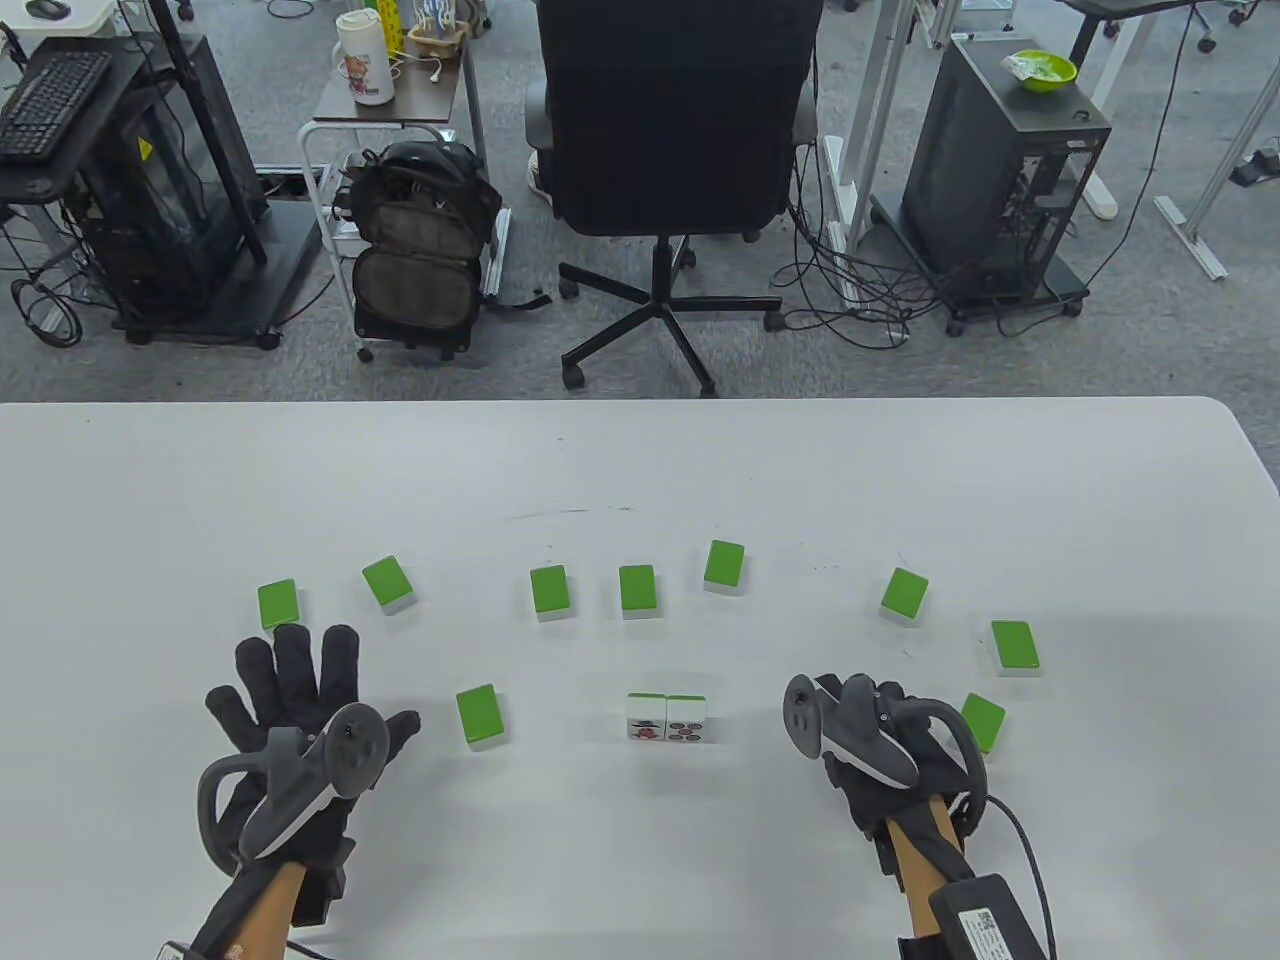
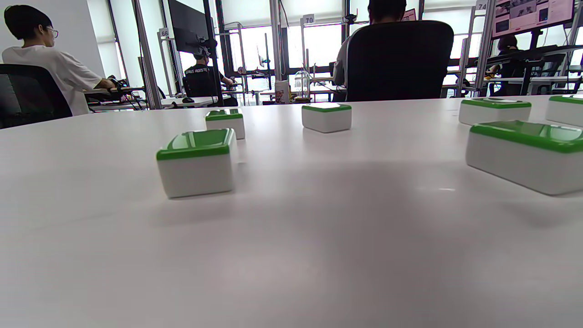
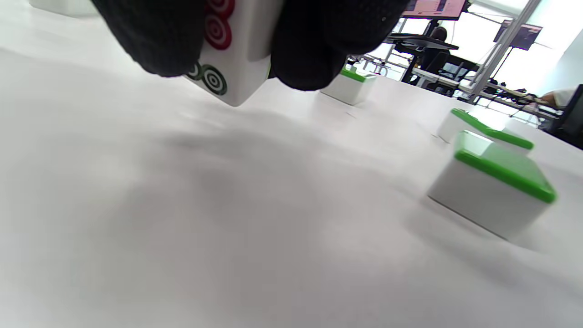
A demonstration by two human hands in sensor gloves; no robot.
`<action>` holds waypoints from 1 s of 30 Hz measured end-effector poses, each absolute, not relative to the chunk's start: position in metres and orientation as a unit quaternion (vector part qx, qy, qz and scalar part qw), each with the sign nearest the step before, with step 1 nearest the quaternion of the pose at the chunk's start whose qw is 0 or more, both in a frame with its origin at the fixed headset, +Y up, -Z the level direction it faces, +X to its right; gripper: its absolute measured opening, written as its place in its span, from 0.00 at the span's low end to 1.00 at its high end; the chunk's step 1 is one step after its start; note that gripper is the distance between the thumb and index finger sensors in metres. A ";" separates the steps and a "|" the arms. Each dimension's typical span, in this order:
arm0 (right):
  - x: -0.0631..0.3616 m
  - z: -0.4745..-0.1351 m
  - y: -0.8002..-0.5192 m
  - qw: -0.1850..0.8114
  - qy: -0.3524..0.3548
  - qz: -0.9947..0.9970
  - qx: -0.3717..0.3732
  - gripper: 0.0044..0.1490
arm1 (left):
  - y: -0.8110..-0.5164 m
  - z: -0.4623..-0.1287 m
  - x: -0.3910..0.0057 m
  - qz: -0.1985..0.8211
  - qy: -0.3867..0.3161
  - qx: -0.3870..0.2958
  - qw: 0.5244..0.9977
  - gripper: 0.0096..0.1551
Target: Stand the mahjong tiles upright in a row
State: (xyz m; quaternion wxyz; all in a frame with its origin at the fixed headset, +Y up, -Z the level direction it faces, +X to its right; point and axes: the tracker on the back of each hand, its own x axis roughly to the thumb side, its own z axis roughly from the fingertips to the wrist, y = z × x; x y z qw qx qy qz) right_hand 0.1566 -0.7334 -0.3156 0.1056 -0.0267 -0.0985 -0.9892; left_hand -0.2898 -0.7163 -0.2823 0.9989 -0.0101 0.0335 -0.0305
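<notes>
Two mahjong tiles [image 1: 666,719] stand upright side by side at the table's middle front, faces toward me. Several green-backed tiles lie face down in an arc behind them, such as one [image 1: 636,589] behind the pair and one [image 1: 480,716] to their left. My right hand [image 1: 850,725] is right of the pair; in the right wrist view its fingers [image 3: 328,50] pinch a tile [image 3: 232,54] with red and dark circles above the table. My left hand [image 1: 300,700] rests flat with fingers spread, holding nothing. The left wrist view shows face-down tiles [image 2: 196,160] ahead.
More face-down tiles lie at the right: [image 1: 1014,646], [image 1: 981,722], [image 1: 904,595]. Others lie at the left: [image 1: 278,604], [image 1: 387,583]. The white table [image 1: 640,460] ends at a far edge, with an office chair [image 1: 668,130] beyond it.
</notes>
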 end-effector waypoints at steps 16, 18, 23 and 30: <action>0.083 -0.342 -0.727 0.052 -0.182 -0.972 -0.142 0.48 | -0.716 -0.282 -0.290 -0.030 0.034 -0.012 0.999 0.62; 0.080 -0.344 -0.729 0.062 -0.183 -0.971 -0.141 0.48 | -0.716 -0.282 -0.290 -0.030 0.034 -0.011 0.999 0.62; 0.078 -0.348 -0.733 0.061 -0.194 -0.969 -0.139 0.49 | -0.716 -0.282 -0.290 -0.031 0.033 -0.011 0.999 0.62; 0.078 -0.349 -0.738 0.051 -0.208 -0.967 -0.139 0.50 | -0.716 -0.282 -0.290 -0.032 0.032 -0.011 0.999 0.62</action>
